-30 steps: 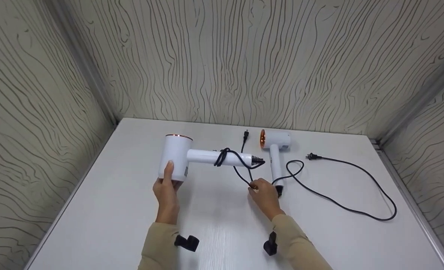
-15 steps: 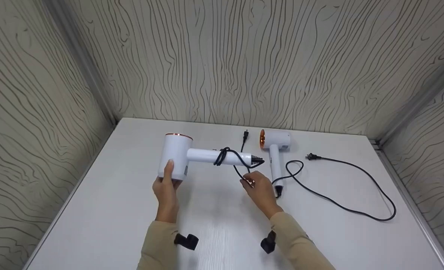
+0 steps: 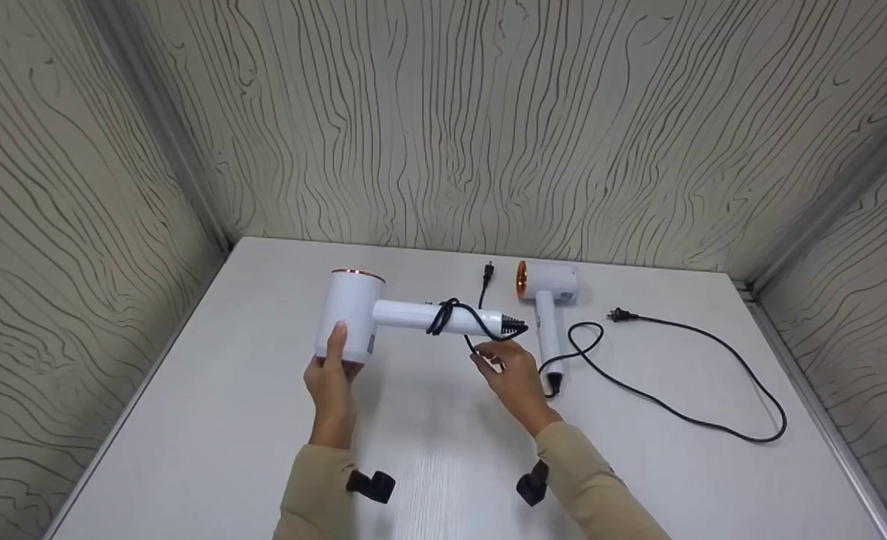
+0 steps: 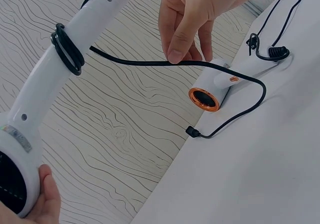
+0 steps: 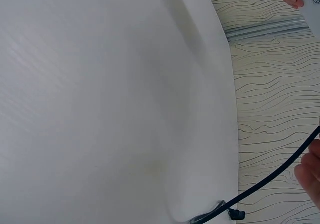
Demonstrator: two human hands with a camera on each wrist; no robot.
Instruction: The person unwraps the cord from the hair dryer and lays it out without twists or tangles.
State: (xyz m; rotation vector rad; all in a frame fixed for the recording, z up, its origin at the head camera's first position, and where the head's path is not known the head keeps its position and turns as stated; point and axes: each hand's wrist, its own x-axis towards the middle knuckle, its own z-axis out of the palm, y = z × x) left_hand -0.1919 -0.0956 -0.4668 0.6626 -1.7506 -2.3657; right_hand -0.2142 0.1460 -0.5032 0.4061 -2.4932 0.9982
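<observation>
My left hand (image 3: 332,382) grips the wide head of a white hair dryer (image 3: 349,315), whose handle points right, held off the table. Black cord (image 4: 67,49) is wound round that handle in the left wrist view. The right hand (image 3: 514,379) pinches the loose part of this cord between thumb and fingers, just below the handle's end; in the left wrist view the pinched cord (image 4: 130,62) runs from the handle past the fingertips. Its plug (image 3: 488,271) lies near the table's back edge.
A second white hair dryer (image 3: 552,279) with an orange-rimmed opening lies at the back right. Its black cord (image 3: 668,403) loops across the right side, ending in a plug (image 3: 621,315). Patterned panels (image 3: 443,120) enclose the white table (image 3: 211,420).
The right hand has moved left and slightly up along the cord, nearer the held dryer's handle. My left hand and its dryer have barely moved.
</observation>
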